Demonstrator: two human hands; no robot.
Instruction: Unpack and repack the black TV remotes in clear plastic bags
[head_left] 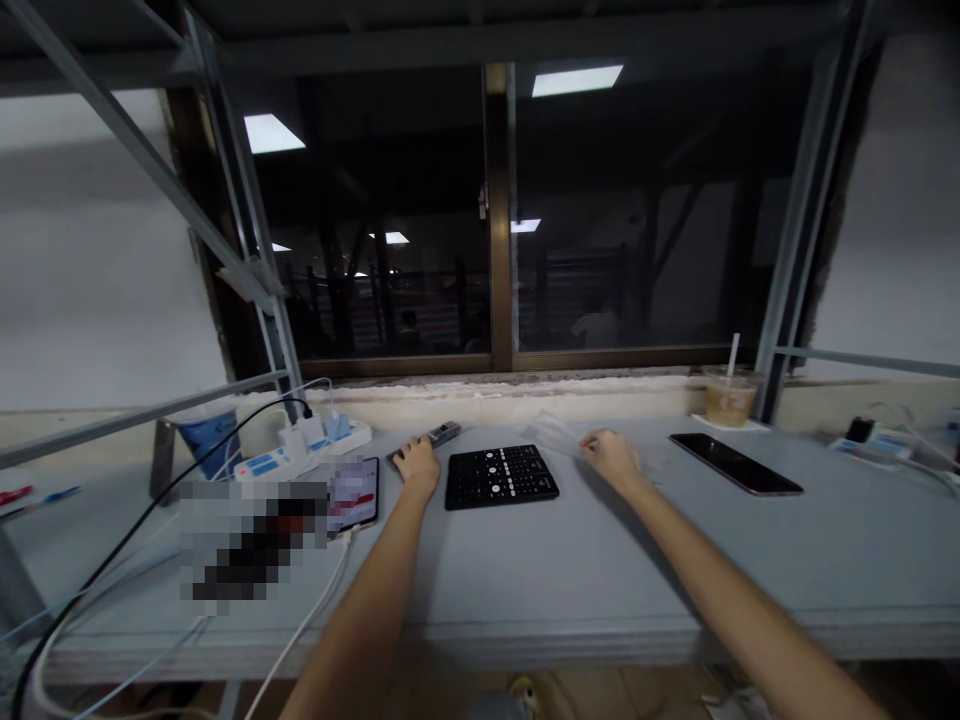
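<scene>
A flat black panel with rows of white markings (501, 476) lies on the grey table (525, 580) between my hands. To its left, my left hand (417, 462) rests on a dark, narrow device (444, 433), its fingers curled over the near end. On the other side my right hand (609, 455) is closed in a pinch at the edge of a clear, thin plastic piece (553, 432), which is blurred and hard to outline. The panel is touched by neither hand.
A lit phone (355, 494) with a white cable lies left, near a white power strip (274, 465) and a blue cup (211, 440). To the right are a dark phone (733, 463) and a drink cup with a straw (727, 400). Cables cross the left side.
</scene>
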